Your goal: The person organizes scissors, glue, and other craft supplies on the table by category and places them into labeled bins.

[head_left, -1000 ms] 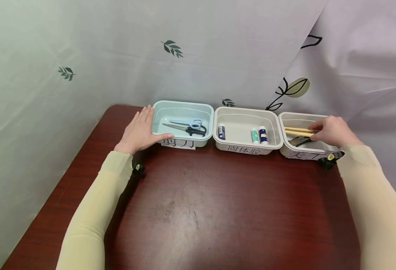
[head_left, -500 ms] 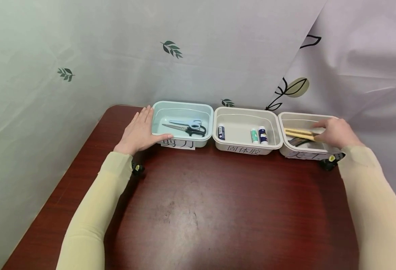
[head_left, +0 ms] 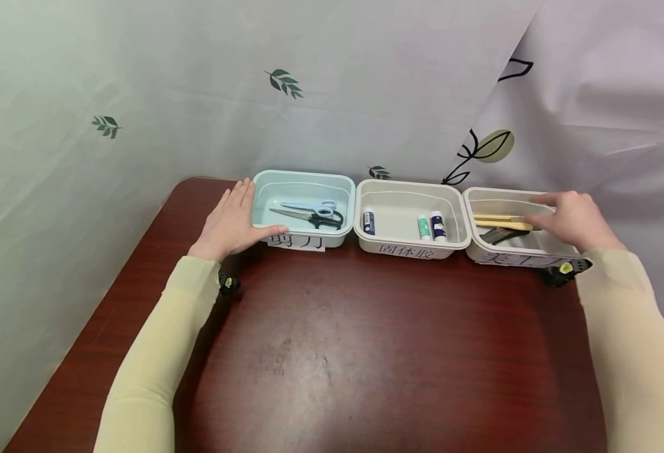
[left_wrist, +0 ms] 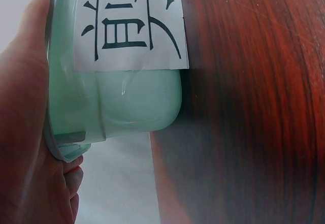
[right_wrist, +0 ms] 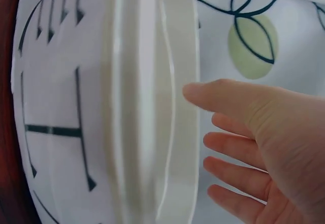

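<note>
My left hand (head_left: 230, 221) rests at the left end of a light blue box (head_left: 345, 236), its fingers straight along the side and its thumb along the front rim. Inside lie light blue scissors (head_left: 309, 206) and black-handled scissors (head_left: 315, 218). Over the right end of a beige box (head_left: 470, 217) hovers my right hand (head_left: 578, 220). Its fingers are spread with nothing between them, as the right wrist view shows. Left of its fingertips lie yellow utility knives (head_left: 501, 222) and a dark utility knife (head_left: 498, 235).
Between those two boxes stands another beige box (head_left: 394, 242) with several glue sticks (head_left: 438, 226). All the boxes carry paper labels (left_wrist: 129, 26) in front and line the back of a dark red table (head_left: 377, 352). A patterned cloth (head_left: 196, 94) hangs behind.
My right hand has let go of the yellow utility knives and drawn off to the right, its fingers opening. The knives have settled in the box. The left hand holds its place.
</note>
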The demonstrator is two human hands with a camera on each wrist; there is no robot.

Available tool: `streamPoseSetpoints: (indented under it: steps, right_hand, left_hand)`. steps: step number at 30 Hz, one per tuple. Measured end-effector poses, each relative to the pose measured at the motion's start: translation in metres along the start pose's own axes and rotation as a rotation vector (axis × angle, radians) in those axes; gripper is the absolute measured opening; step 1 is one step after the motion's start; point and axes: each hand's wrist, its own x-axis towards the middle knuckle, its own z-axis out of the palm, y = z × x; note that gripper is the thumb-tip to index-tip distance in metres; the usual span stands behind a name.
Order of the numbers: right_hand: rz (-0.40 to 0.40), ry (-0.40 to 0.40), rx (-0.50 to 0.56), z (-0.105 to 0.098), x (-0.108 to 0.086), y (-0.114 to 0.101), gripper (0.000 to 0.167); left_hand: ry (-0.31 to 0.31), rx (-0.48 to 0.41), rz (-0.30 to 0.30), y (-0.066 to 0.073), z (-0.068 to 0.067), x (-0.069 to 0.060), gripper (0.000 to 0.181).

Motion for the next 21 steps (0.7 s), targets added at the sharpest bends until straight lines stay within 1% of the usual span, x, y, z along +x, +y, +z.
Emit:
streamPoseSetpoints:
  steps: [4, 6, 13, 17, 21]
  right_hand:
    - [0.018, 0.007, 0.026, -0.005, -0.003, -0.006, 0.064]
    - [0.019, 0.015, 0.045, -0.007, -0.005, -0.011, 0.065]
    - [-0.051, 0.128, 0.089, -0.016, -0.01, -0.032, 0.061]
    - [-0.066, 0.163, 0.115, -0.018, -0.014, -0.048, 0.063]
    - [-0.095, 0.185, 0.119, -0.014, -0.02, -0.061, 0.067]
  left_hand:
    - [0.012, 0.011, 0.001, -0.001, 0.001, 0.0, 0.128]
    - [0.009, 0.003, 0.0, -0.001, 0.002, 0.0, 0.128]
    - [0.006, -0.009, -0.001, -0.001, 0.0, 0.001, 0.128]
    - [0.004, -0.016, -0.001, -0.002, 0.001, 0.0, 0.128]
    - [0.01, -0.016, 0.001, -0.002, 0.003, -0.001, 0.128]
